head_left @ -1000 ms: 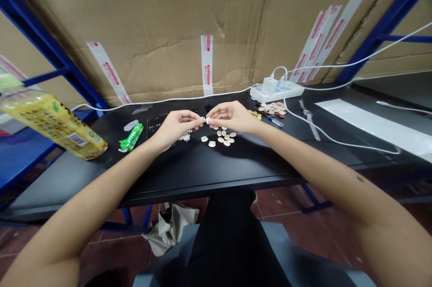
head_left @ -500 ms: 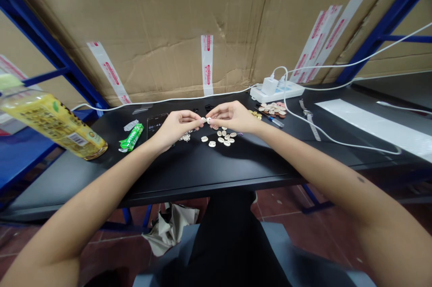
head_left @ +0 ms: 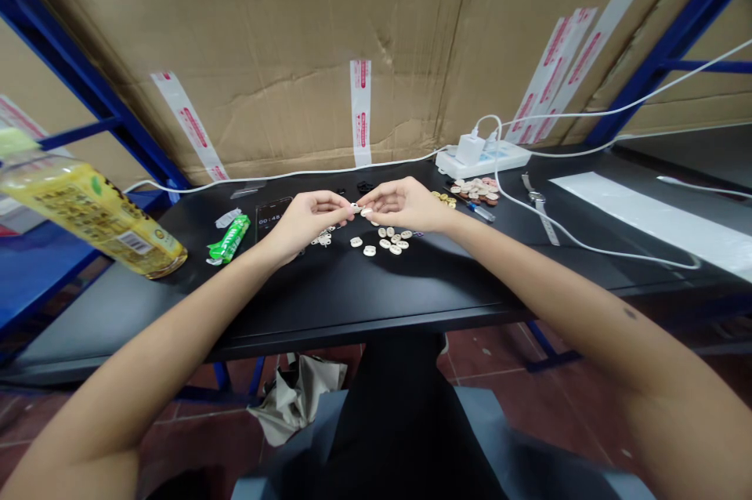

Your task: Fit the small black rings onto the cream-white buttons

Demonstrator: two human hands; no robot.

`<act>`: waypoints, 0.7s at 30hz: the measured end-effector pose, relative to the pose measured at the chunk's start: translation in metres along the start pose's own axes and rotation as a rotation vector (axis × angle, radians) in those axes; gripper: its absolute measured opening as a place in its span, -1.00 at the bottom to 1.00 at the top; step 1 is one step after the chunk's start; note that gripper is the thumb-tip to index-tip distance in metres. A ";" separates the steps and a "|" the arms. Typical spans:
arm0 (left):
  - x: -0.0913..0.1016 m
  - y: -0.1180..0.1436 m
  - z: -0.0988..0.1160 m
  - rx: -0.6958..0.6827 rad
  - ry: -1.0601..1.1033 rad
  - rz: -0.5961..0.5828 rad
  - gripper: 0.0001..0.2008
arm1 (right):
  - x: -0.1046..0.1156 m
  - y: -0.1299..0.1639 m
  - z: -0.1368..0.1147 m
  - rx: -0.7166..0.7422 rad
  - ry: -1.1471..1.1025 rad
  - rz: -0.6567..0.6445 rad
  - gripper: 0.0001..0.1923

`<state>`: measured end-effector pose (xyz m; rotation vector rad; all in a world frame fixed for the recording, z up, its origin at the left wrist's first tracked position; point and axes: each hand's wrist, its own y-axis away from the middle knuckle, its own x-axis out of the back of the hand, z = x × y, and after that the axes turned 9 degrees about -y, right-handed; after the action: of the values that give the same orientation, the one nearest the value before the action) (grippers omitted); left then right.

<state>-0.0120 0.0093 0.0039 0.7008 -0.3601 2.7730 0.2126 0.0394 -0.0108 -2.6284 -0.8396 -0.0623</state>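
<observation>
Left grip and right grip are clamped on small cream pieces that sit between the two

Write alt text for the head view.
A person's left hand and right hand pinch cream pieces above a black table. Loose oval pieces lie nearby, with a yellow-labelled bottle at left and a white power strip at right.
</observation>
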 end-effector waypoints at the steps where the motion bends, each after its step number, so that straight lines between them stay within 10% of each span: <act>1: 0.000 0.000 0.000 -0.001 0.002 -0.001 -0.67 | 0.000 0.000 0.000 -0.003 -0.010 -0.003 -0.63; 21: -0.001 0.001 0.003 -0.006 -0.044 -0.061 -0.72 | 0.000 0.002 -0.006 -0.022 -0.057 -0.004 -0.55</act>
<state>-0.0102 0.0070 0.0058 0.7594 -0.3495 2.7014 0.2138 0.0360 -0.0061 -2.6605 -0.8673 0.0022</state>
